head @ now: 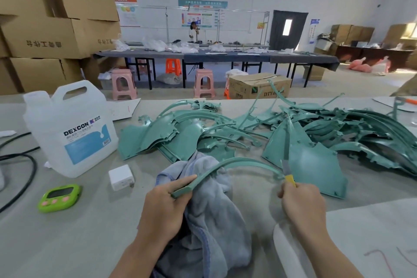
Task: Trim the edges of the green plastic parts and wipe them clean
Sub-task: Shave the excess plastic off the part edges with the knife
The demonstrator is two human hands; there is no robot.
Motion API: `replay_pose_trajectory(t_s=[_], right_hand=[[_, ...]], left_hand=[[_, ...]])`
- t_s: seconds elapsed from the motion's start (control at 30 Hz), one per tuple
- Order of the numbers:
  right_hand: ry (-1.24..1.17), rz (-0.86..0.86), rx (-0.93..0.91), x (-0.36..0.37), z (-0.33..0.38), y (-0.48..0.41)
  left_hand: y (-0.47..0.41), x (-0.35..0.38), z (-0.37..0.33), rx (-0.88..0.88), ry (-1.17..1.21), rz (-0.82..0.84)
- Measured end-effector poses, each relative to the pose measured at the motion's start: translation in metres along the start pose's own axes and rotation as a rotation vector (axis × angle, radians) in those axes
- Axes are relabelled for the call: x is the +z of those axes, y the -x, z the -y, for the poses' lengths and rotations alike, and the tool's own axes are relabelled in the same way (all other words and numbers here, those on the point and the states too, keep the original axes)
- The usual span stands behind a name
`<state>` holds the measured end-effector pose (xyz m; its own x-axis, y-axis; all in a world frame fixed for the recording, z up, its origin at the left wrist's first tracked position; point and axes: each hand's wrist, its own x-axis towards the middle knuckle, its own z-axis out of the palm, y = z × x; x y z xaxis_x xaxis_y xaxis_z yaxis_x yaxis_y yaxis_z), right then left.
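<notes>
Two hands, one green strip, over the cloth at the table's front edge.
My left hand pinches one end, right hand grips the knife at the other.

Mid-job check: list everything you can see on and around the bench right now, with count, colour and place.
curved strip: one, green, held above the cloth, front centre
plastic parts: a pile, too many to count, green, mid-table, centre to right
cloth: one, grey-blue, front centre
knife: one, yellow handle, at the strip's far end
jug: one, white with blue label, table left
charger block: one, white, near the jug
timer: one, bright green, front left
cables: black, count unclear, left edge
cardboard boxes: several, brown, stacked back left
stools: pink and orange, floor beyond the table
left hand: grips the strip's near end
right hand: holds the knife
</notes>
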<state>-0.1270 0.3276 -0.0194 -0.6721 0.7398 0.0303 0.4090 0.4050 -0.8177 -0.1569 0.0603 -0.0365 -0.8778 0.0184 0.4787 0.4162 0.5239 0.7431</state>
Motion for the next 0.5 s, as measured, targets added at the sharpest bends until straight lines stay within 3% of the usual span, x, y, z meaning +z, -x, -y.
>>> replay_pose_trajectory(t_s=[0.1,0.2,0.37,0.5], right_hand=[[-0.101,-0.037,-0.16,0.002,0.011,0.016],[-0.119,-0.06,-0.467,-0.002,0.033,0.04],[0.045,0.411,-0.86,-0.005,0.083,0.052],[0.112,0.413,-0.93,-0.005,0.101,0.044]], left_hand=[[-0.001,0.0,-0.001,-0.012,-0.012,-0.036],[0.0,-0.001,-0.005,-0.039,0.014,-0.049],[0.0,-0.009,-0.007,0.012,0.061,-0.053],[-0.006,-0.022,-0.011,-0.207,0.315,-0.064]])
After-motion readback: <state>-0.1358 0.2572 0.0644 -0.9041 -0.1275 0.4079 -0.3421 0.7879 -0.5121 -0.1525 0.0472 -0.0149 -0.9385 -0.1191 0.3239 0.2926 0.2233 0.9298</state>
